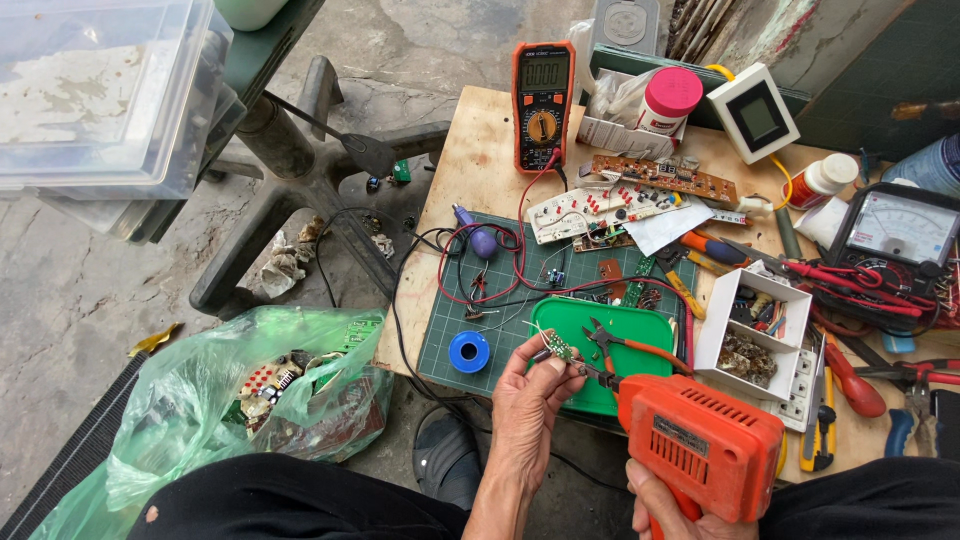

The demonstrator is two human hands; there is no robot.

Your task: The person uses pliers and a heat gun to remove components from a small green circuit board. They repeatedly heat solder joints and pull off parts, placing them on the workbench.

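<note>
- Cluttered bench (480, 150), green mat (500, 320), green tray (640, 330).
- My left hand (528, 392) pinches a small board (557, 346).
- My right hand (672, 505) grips an orange solder gun (700, 445), tip at board.

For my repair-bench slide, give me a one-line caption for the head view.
Left hand pinches a small circuit board while right hand aims an orange soldering gun over the green tray.

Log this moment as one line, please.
left hand: holds small circuit board | right hand: grips orange soldering gun, tip at board | below: green tray with pliers
</note>
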